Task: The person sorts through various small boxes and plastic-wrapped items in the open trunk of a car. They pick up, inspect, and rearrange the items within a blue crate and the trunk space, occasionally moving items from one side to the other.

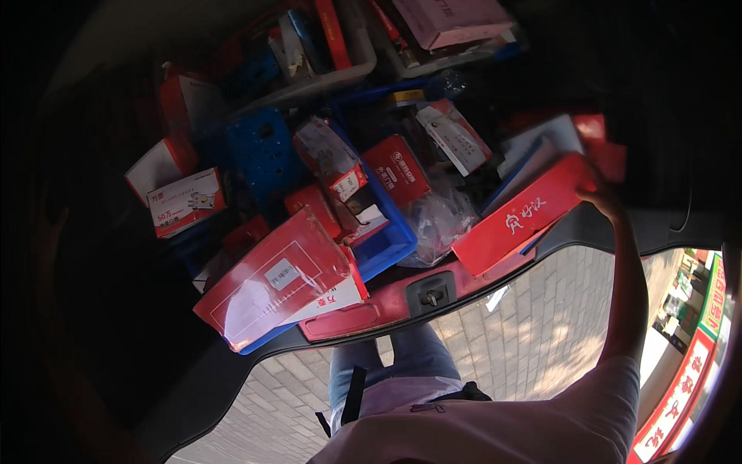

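My right hand [601,196] grips the right end of a long red cardboard box [516,215] with white lettering. That box lies slanted near the rim of a car boot, and some of my fingers are hidden at its end. At the dark left edge my left hand [54,230] shows only faintly, apart from the boxes, its fingers too dim to read. A large red-and-white box [270,282] rests tilted over the boot's edge at the front left. Clear plastic wrap [439,220] lies just left of the red box.
Blue crates [394,254] and pale plastic bins [328,81] full of small boxes fill the boot. A red-and-white box [187,203] sits at the left, a pink box [452,19] at the back. The boot latch [431,297] is at the front; brick paving [533,309] lies below.
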`<action>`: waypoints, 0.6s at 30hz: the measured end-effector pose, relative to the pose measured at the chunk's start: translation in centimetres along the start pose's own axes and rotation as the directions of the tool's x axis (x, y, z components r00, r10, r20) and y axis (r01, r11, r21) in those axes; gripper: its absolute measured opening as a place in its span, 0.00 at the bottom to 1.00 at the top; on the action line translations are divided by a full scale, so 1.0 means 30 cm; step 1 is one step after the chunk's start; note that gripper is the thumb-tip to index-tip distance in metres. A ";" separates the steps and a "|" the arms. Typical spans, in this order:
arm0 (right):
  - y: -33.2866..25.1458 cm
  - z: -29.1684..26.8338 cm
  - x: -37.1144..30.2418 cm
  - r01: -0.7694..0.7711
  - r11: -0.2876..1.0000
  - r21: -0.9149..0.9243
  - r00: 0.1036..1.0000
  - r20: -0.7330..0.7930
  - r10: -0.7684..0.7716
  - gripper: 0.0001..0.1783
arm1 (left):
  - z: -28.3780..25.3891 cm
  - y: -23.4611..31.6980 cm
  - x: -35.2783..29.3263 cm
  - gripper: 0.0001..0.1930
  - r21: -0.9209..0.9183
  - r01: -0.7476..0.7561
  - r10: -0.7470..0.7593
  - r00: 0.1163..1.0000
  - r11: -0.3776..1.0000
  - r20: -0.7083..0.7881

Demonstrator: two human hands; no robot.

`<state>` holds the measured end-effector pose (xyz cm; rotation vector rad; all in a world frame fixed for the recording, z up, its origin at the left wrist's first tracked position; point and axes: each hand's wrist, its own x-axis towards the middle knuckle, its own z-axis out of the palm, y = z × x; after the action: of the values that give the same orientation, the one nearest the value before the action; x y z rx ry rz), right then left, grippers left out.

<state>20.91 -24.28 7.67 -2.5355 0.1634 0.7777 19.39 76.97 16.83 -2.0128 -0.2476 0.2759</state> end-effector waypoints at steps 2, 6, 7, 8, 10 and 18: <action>-0.059 0.016 0.007 0.060 0.993 -0.101 0.997 0.052 -0.055 0.50 | 0.080 -0.067 -0.022 0.35 -0.250 -0.042 -0.001 0.986 0.967 -0.169; -0.422 0.104 0.086 0.279 0.931 -0.235 0.916 -0.225 -0.331 0.41 | 0.030 -0.047 -0.029 0.36 -0.494 -0.249 0.042 0.919 0.833 -0.392; -0.591 0.158 0.122 0.373 0.888 -0.269 0.891 -0.164 -0.424 0.38 | 0.087 -0.055 -0.026 0.34 -0.490 -0.259 0.045 0.913 0.832 -0.406; -0.775 0.231 0.167 0.464 0.837 -0.292 0.856 -0.096 -0.508 0.34 | 0.086 -0.063 -0.041 0.35 -0.514 -0.238 0.040 0.929 0.824 -0.367; -1.033 0.387 0.304 0.624 0.749 -0.223 0.765 -0.025 -0.644 0.31 | 0.076 -0.014 -0.039 0.38 -0.583 -0.203 0.023 0.953 0.786 -0.301; -1.556 0.910 1.008 0.155 0.988 0.010 0.965 -0.213 -0.150 0.60 | -0.024 0.005 -0.044 0.37 -0.654 -0.185 -0.006 0.961 0.733 -0.278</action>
<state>43.98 30.53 -9.69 -2.5660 0.0463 0.4424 18.36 75.91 17.11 -2.7703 -0.0774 -0.0469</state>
